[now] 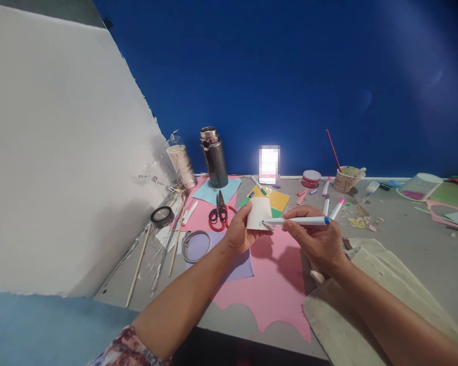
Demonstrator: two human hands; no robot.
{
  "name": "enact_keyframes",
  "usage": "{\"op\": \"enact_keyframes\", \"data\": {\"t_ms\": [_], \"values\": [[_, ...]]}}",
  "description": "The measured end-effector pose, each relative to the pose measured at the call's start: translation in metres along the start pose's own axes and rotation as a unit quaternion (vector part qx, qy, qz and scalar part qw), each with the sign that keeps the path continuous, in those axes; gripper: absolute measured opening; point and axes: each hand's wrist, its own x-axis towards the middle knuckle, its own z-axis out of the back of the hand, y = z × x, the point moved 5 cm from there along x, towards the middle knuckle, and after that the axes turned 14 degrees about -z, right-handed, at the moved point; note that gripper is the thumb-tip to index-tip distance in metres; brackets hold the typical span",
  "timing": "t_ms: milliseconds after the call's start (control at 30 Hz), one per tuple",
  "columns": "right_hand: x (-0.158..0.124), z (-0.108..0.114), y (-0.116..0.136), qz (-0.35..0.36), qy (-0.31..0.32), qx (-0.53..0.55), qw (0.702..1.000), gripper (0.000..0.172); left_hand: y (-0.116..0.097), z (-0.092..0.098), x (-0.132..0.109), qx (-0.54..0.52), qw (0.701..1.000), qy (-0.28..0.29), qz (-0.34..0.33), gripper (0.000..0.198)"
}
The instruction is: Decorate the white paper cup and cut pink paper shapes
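White paper cup [259, 212]: held above the table [404, 239], over the far edge of a pink paper sheet [275, 284] with a scalloped near edge. It sits between both hands, roughly at centre of view.

Left hand [239, 231]: closed around the cup from its left side. The thumb presses on the lower front and the fingers are wrapped behind, out of sight.

Right hand [316, 241]: pinches a white marker [299, 221] between thumb and forefinger, the remaining fingers curled under. The marker lies nearly level, its blue end pointing right. Its tip meets the cup's lower front, just beside the left thumb.

Surroundings, left of the hands:
- Red-handled scissors [219, 213] lie on pink and light blue paper.
- A steel flask [213, 157] stands behind the scissors.
- A sleeve of stacked paper cups [181, 165] leans just left of the flask.
- A dark tape roll [162, 216], a wooden dowel [139, 267] and a thin ring [196, 246] on lilac paper lie nearer the left edge.

Surroundings, beyond and right of the hands:
- Yellow paper [277, 198] lies directly behind the cup.
- Loose markers [336, 207] lie just beyond the right hand.
- A round red-and-white tin [311, 178] stands near the wall.
- A woven cup [346, 179] with a red stick standing in it is beside the tin.
- Coarse pale sheets [366, 295] lie under the right forearm.
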Motion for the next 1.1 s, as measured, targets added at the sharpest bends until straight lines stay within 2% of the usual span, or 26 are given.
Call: {"op": "enact_keyframes", "data": {"t_ms": [100, 300, 500, 767, 900, 1100], "values": [[-0.0001, -0.0027, 0.0021, 0.003, 0.024, -0.005, 1.0, 0.004, -0.0005, -0.0002, 0.0, -0.003, 1.0, -0.006, 0.0, 0.045], [0.0021, 0.0022, -0.0001, -0.01, -0.026, -0.01, 1.0, 0.005, -0.0012, -0.0027, -0.0021, -0.004, 1.0, 0.005, 0.008, 0.044], [0.001, -0.0018, 0.001, -0.004, 0.02, -0.003, 1.0, 0.008, -0.0001, -0.0019, -0.0018, -0.001, 1.0, 0.004, 0.004, 0.044], [0.0027, 0.0025, -0.0017, -0.011, -0.026, -0.009, 1.0, 0.007, -0.0005, -0.004, -0.004, 0.002, 1.0, 0.01, 0.021, 0.044], [0.0025, 0.0012, 0.0006, 0.001, -0.013, -0.015, 1.0, 0.005, 0.0001, -0.0028, -0.0029, 0.0, 1.0, 0.012, 0.013, 0.044], [-0.0007, -0.003, 0.0027, 0.015, 0.04, 0.0, 0.999, 0.007, 0.0015, -0.0008, -0.001, 0.003, 1.0, 0.008, 0.007, 0.044]]}}
